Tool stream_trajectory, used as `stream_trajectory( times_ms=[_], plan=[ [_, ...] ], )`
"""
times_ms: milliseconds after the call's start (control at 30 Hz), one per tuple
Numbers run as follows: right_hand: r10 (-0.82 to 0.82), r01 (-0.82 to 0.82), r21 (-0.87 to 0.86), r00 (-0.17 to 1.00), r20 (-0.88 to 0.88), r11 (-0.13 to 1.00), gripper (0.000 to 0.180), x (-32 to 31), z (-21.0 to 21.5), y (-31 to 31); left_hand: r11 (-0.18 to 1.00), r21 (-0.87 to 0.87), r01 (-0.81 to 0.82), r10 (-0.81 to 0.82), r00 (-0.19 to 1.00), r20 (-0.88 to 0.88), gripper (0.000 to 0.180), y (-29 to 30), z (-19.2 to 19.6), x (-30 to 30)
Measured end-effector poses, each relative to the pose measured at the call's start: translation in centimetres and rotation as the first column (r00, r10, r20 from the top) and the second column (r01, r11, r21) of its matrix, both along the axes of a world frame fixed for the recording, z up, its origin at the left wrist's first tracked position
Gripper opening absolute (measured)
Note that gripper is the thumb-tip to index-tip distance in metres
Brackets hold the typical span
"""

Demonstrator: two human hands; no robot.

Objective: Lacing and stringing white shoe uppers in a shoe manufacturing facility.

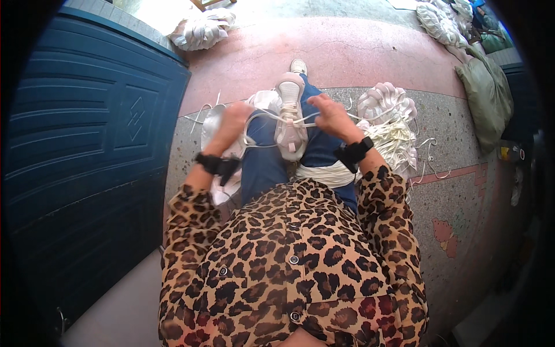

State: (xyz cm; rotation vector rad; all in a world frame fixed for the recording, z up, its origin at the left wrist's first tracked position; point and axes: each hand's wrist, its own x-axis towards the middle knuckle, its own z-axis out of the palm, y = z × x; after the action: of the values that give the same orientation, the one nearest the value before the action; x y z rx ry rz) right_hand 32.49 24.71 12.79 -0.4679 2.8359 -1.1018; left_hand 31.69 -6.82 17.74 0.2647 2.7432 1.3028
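A pale pink and white sneaker [291,136] rests lengthwise on my blue-trousered legs, with white shoelace [267,113] threaded across its front. Lace strands stretch out from both sides of it toward my hands. My left hand [236,120], slightly blurred, is closed around the strands on the left. On the other side, my right hand [335,118] has lace at its curled fingers, with the index finger and thumb raised toward the shoe. A bundle of loose white laces [329,174] lies across my lap.
At right, a heap of white laces [396,144] sits below a ring of pale shoes [386,103]. More pale shoe pieces [214,128] lie left of my legs. A blue panelled door [104,110] borders the left. Farther off are a white bundle [202,29] and a greenish sack [485,98].
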Motion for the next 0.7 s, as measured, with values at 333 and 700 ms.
stream_trajectory(
  times_ms=[333,700],
  plan=[
    [-0.111,0.116,-0.322,0.993,0.034,0.94,0.021,-1.7,0.1,-2.4,0.018,0.989,-0.145,0.173,0.975,0.14,0.017,-19.7,16.2,2.8],
    [0.272,-0.272,0.012,0.96,-0.066,0.962,0.017,2.3,1.5,-9.0,0.068,0.98,-0.185,0.13,0.976,0.175,0.018,-18.9,12.6,2.7]
  ],
)
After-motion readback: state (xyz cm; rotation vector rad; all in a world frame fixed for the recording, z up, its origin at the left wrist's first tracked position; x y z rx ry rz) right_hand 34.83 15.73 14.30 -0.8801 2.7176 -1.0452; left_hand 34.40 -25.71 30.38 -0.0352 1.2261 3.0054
